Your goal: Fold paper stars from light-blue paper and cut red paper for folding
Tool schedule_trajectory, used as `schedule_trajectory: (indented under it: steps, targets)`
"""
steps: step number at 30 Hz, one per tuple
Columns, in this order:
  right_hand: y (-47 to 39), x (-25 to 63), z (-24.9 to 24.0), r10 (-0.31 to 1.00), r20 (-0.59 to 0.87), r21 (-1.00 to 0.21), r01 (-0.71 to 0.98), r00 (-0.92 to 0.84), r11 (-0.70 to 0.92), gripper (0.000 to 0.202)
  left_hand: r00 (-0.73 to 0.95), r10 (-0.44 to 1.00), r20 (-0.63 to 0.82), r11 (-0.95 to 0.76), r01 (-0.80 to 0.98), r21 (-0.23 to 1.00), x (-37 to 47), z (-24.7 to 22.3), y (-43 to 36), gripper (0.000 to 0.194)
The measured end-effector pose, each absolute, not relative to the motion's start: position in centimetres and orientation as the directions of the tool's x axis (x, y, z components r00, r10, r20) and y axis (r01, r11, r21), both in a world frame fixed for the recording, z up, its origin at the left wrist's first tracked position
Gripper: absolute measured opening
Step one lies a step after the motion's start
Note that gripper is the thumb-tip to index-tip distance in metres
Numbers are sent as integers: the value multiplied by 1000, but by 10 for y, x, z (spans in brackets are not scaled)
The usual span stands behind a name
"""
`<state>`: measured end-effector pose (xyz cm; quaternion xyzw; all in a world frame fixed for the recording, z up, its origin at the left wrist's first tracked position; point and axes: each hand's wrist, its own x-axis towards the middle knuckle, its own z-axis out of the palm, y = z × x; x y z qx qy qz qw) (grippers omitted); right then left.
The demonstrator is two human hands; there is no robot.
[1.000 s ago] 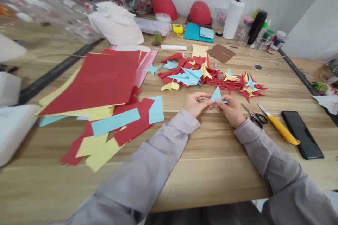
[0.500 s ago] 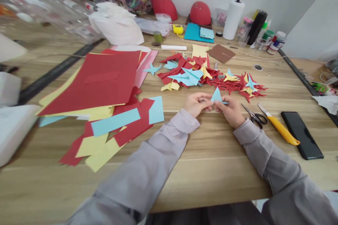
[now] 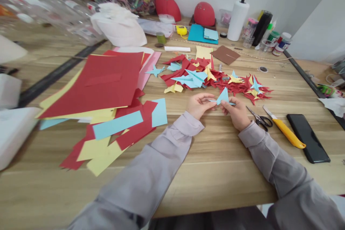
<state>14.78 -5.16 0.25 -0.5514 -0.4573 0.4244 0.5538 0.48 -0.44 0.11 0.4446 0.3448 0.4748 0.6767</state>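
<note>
A light-blue folded paper piece [image 3: 223, 96] with a tall pointed tip is held low over the wooden table, between my two hands. My left hand [image 3: 198, 105] pinches its left point between thumb and fingers. On the other side, my right hand [image 3: 236, 112] grips its lower right part, thumb in front. Just behind them lies a pile of folded paper pieces [image 3: 185, 70] in red, blue and yellow. The scissors [image 3: 261, 119] rest to the right of my right hand, their blades angled toward the pile.
A yellow-handled knife [image 3: 288, 131] and a black phone [image 3: 308, 138] lie on the right. Red sheets [image 3: 107, 75] are stacked on the left, with cut strips [image 3: 118, 124] in front. A white bottle [image 3: 238, 21] and a yellow tape measure [image 3: 181, 30] stand at the back.
The blue folded paper has turned slightly between my fingers, its tip shifting a little right, and its left point now shows. Both hands keep hold of it.
</note>
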Motion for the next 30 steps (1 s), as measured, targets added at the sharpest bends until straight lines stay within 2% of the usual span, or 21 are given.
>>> schedule_trajectory:
  steps: [12,17,30]
  targets:
    - [-53,149,2,982,96,-994,61,160,88,31,275,958,-80,190,-406,894,4,1,-2,42]
    - [-53,148,6,988,74,-995,79,137,64,32,275,956,-100,206,-390,897,4,1,-1,41]
    - [-53,147,7,988,43,-997,71,146,33,33,322,943,86,11,-289,957,5,-9,1,35]
